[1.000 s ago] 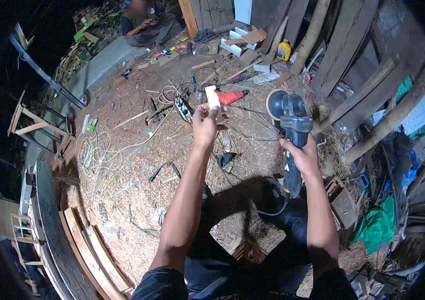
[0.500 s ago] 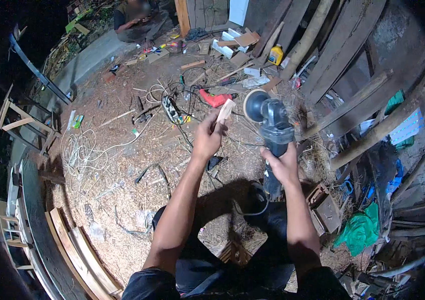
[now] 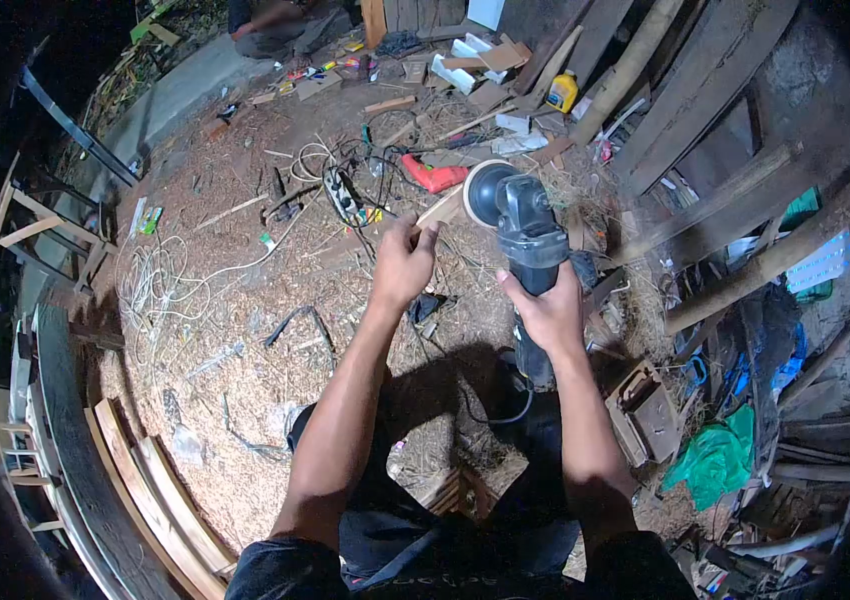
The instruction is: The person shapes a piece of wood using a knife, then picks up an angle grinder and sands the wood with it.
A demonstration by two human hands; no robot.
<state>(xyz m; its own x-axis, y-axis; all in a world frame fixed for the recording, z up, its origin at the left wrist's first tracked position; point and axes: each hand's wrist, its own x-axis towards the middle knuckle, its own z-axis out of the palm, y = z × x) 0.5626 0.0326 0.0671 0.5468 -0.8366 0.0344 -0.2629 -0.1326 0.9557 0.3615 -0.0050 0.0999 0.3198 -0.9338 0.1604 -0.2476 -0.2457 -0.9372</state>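
My right hand (image 3: 552, 305) is wrapped round the dark body of an angle grinder (image 3: 528, 225) fitted with a round sanding pad (image 3: 486, 192). In my left hand (image 3: 405, 262) a small pale piece of wood (image 3: 441, 209) is pinched between thumb and fingers. The wood's far end meets or nearly meets the pad's left edge; whether they touch I cannot tell. A cord loops down from the grinder's rear end by my knees. Just beyond the wood lies a red power drill (image 3: 433, 174) on the ground.
Wood shavings cover the ground. A power strip (image 3: 341, 194) and a tangled white cable (image 3: 167, 290) lie to the left. Long boards (image 3: 160, 500) rest at lower left, a green plastic bag (image 3: 716, 460) at lower right. Poles lean on the right. Another person (image 3: 280, 25) sits at the back.
The grinder has moved left and the wood has tilted toward it, so the gap between pad and wood has closed. My left hand has shifted slightly left.
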